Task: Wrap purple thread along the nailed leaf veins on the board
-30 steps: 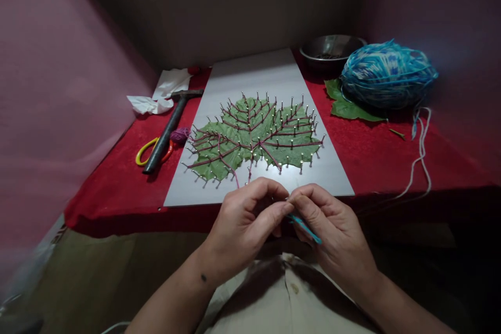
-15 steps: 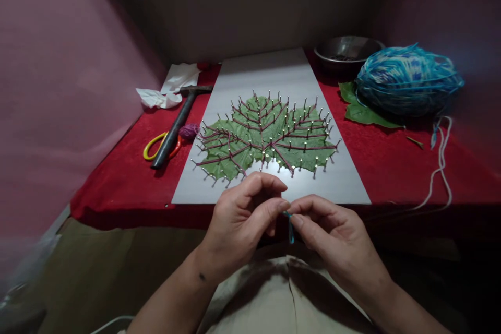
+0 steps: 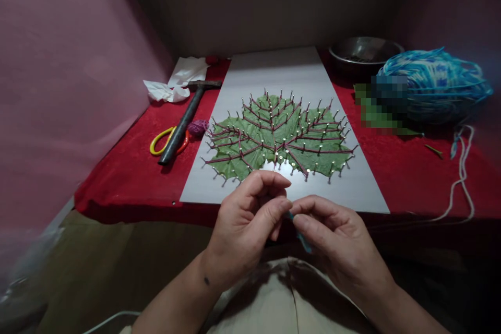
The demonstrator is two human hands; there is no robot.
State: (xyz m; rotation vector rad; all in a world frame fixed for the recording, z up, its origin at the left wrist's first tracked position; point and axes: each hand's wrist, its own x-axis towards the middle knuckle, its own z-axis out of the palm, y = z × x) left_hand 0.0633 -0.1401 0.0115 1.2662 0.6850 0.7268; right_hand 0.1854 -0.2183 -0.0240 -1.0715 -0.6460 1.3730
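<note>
A short piece of blue yarn [image 3: 304, 242] is pinched between my two hands at the board's front edge. My left hand [image 3: 250, 214] grips it between thumb and fingers. Close beside it, my right hand [image 3: 332, 229] pinches the same yarn, its loose end hanging below the fingertips. Beyond my hands lies a green leaf [image 3: 250, 130] on a white board [image 3: 274, 70]. Nails stand around the leaf's outline and along its veins, and dark purple yarn runs between them over the veins.
On the red cloth [image 3: 117, 172] at left are a hammer [image 3: 183, 122], scissors with yellow and red handles [image 3: 157, 142], purple yarn [image 3: 198, 127] and white tissue [image 3: 166, 93]. At right are a metal bowl [image 3: 366, 65], a blue yarn skein [image 3: 442, 86] and pale yarn strands [image 3: 463, 167].
The yarn's hanging end has swung to the right and no longer shows as a narrow loop. My fingers keep their pinch. The view has shifted slightly, moving the table items rightward.
</note>
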